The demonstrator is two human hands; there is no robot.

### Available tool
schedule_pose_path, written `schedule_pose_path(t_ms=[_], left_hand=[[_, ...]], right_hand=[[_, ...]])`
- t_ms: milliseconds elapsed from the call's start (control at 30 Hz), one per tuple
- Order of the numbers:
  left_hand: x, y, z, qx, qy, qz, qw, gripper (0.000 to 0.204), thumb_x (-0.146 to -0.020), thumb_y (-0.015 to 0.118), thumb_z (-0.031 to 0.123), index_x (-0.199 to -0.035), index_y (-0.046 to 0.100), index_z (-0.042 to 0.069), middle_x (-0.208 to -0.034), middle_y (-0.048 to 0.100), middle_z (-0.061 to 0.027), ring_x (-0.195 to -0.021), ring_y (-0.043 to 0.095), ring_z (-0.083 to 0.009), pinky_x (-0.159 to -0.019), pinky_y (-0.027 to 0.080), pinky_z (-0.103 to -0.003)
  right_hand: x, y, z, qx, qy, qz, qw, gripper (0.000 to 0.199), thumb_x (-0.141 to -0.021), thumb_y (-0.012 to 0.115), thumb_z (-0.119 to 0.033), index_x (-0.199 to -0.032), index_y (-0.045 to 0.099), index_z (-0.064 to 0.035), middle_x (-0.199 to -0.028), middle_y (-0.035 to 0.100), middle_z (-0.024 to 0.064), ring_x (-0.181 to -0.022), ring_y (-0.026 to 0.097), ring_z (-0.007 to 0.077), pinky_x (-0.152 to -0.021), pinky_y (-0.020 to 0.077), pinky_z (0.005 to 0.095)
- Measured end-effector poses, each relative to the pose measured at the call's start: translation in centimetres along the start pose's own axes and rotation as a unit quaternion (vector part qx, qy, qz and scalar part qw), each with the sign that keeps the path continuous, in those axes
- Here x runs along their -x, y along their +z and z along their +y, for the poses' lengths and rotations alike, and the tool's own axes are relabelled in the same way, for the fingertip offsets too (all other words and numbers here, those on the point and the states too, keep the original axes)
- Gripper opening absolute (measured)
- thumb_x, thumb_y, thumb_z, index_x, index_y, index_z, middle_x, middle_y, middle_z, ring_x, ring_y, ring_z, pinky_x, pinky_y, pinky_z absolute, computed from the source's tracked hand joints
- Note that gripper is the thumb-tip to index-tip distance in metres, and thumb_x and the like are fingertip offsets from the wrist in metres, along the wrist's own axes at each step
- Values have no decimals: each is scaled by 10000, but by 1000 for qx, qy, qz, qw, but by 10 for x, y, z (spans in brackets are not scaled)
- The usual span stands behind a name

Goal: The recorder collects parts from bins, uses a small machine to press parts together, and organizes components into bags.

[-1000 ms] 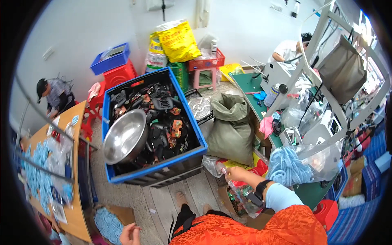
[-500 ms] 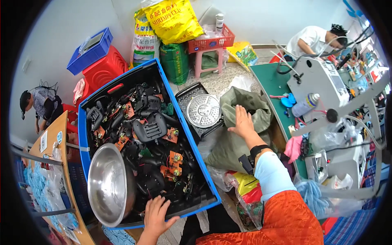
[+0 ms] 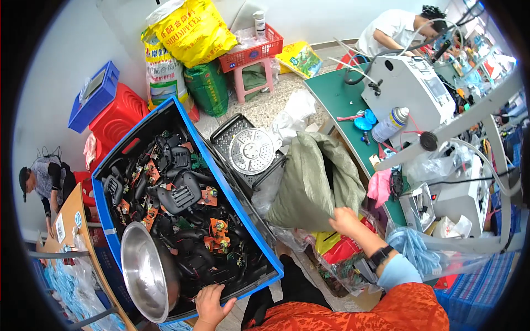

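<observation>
Right hand (image 3: 346, 222) pinches the near side of the olive sack (image 3: 301, 190), which sits on the floor between the blue-rimmed crate (image 3: 259, 284) and the green tabletop (image 3: 339, 94). Left hand (image 3: 212, 307) rests on the crate's near rim; can't tell if gripping. Crate's heaped with black shells (image 3: 179, 194), steel bowl (image 3: 144, 273) tilted at near left. Tabletop carries grey machine (image 3: 406, 83), spray can (image 3: 390, 125). White wall (image 3: 309, 16) behind, person in white (image 3: 386, 33) beyond the tabletop.
</observation>
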State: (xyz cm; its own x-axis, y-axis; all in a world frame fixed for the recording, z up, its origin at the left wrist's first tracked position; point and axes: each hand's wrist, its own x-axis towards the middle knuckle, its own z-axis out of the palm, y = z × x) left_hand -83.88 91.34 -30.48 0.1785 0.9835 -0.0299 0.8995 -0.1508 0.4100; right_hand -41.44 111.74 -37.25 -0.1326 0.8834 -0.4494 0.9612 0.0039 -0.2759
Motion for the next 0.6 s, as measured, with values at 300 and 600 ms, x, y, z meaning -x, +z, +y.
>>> schedule_pose_path(t_ms=[300, 600], left_hand=[[13, 1, -4, 57, 55, 29, 996, 424, -732, 738, 318, -1031, 607, 48, -974, 622, -134, -891, 592, -314, -753, 466, -407], [13, -24, 60, 228, 145, 14, 963, 545, -680, 802, 205, -1138, 564, 26, -1041, 564, -171, -910, 571, -319, -796, 473, -398]], right_hand=[[233, 1, -86, 32, -97, -181, 978, 217, -765, 590, -231, -789, 666, -29, -813, 670, 192, -790, 655, 377, -699, 522, 474], [328, 81, -123, 7, -104, -93, 990, 148, -756, 526, -136, -759, 647, -51, -792, 674, 162, -771, 662, 348, -652, 520, 462]])
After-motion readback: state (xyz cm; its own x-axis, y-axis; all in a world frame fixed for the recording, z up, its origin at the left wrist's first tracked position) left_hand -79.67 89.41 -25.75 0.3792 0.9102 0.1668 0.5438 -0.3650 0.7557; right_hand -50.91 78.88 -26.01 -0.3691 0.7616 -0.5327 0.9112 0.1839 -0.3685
